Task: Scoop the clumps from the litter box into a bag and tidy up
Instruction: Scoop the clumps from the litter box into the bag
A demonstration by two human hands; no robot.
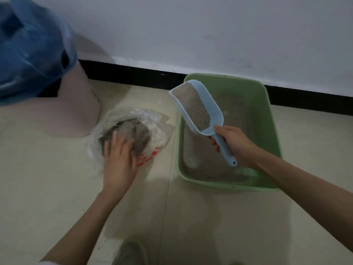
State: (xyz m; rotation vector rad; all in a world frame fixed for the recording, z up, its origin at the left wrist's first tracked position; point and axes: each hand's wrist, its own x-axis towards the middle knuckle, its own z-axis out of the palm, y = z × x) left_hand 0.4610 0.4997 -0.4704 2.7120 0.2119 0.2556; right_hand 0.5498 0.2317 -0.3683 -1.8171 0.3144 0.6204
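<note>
From the head camera, your right hand grips the handle of a pale blue scoop, fingers curled round it just below the bowl; the scoop is held above the left part of the green litter box, its bowl tilted up and away from you and filled with grey-beige litter; the end of the handle points down toward the near side of the box. The litter box sits on the pale tiled floor close to the wall, with a thin layer of litter spread over its bottom and a bare pale patch showing along its left side. Just left of the box lies a clear plastic bag with red printing on its near side; it holds a dark grey heap of scooped litter; your left hand rests on the near edge of the bag, fingers straight and slightly spread, the fingertips lying against the plastic over the heap. Behind the bag stands a pink bin lined with a blue bag that bulges over its top. A black skirting strip runs along the foot of the wall; at the bottom edge of the view, between your forearms, you can see a grey shoe.
</note>
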